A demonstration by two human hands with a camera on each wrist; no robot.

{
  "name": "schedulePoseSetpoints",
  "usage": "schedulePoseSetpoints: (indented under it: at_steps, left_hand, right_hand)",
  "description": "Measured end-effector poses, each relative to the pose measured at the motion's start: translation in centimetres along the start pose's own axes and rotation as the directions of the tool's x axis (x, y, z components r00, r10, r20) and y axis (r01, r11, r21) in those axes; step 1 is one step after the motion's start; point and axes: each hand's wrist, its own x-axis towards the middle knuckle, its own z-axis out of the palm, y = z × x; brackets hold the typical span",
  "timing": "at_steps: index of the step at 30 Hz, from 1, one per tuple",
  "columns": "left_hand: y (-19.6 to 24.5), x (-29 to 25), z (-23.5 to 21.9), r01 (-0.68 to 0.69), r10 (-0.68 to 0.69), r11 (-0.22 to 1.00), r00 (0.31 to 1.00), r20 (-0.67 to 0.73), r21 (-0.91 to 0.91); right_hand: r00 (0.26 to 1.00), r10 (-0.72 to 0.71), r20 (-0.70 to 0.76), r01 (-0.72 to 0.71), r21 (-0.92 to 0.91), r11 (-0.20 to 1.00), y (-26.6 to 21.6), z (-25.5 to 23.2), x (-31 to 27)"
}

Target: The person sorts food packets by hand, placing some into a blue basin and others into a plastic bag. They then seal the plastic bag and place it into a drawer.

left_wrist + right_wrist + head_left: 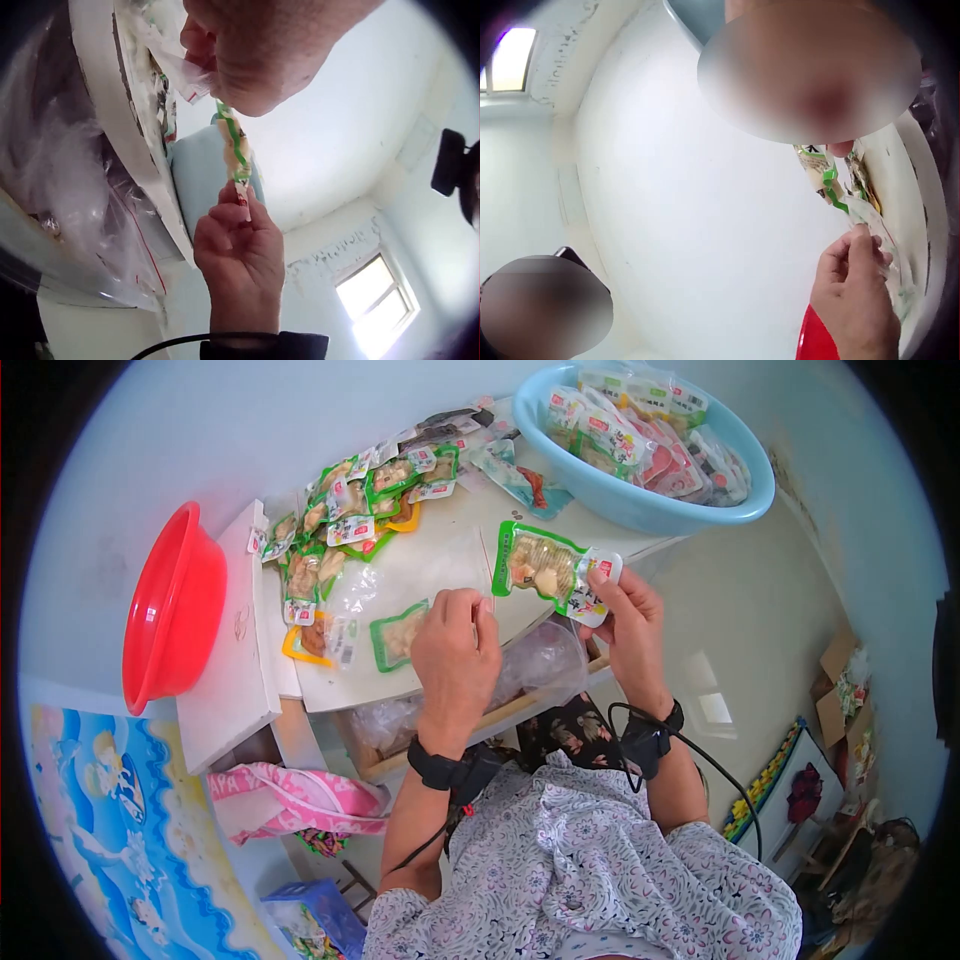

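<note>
My right hand (632, 622) pinches a flat food packet (540, 565) by its white, red-printed end. The packet has a green border and a clear window with pale pieces inside. The left hand (458, 660) has curled fingers, and its thumb and fingertips pinch a thin clear plastic bag (894, 262). In the left wrist view a red line runs along the bag's edge near the fingers. The packet's free end is close to the left hand and the bag. Another green-edged packet (398, 636) lies on the white table (400, 678), just left of the left hand.
Several similar packets (350, 510) are heaped at the table's back left. A light-blue basin (620, 510) full of packets stands back right. A red basin (180, 610) is at the left. Below the table edge, an open drawer (480, 725) holds clear plastic bags.
</note>
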Motion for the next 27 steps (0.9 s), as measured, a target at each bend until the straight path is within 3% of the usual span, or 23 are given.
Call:
schedulePoseSetpoints:
  at_steps: [5,8,11,17,22,26,27]
  left_hand:
    - [1.0,0.0,-0.1,0.054,-0.052,0.994,0.998,0.021,-0.095]
    - [0.7,0.0,-0.2,0.03,-0.029,0.998,0.999,0.014,-0.049]
    - [0.8,0.2,-0.4,-0.05,0.05,0.999,0.999,-0.007,0.012]
    - [2.5,1.1,-0.1,-0.146,0.147,0.989,0.989,0.02,-0.013]
    - [3.1,1.6,0.2,-0.191,0.193,0.975,0.981,0.013,-0.118]
    - [2.3,1.2,0.1,-0.136,0.14,0.982,0.99,0.023,-0.13]
    - [2.1,0.8,0.1,-0.12,0.124,0.986,0.992,0.031,-0.113]
  right_hand:
    - [0.994,-0.081,0.069,0.091,-0.161,0.983,2.3,1.0,-0.1]
    - [0.993,-0.06,0.1,0.076,-0.164,0.984,2.5,1.4,-0.3]
    - [0.99,0.063,0.123,-0.017,-0.34,0.94,0.4,1.3,0.4]
    - [0.942,0.155,0.299,-0.043,-0.352,0.935,1.2,3.0,3.9]
    - [0.89,0.126,0.438,0.014,-0.304,0.953,4.7,3.4,6.0]
    - [0.905,0.167,0.391,-0.014,-0.364,0.931,4.4,3.0,6.5]
    - [0.906,0.211,0.368,-0.089,-0.323,0.942,4.0,2.9,6.5]
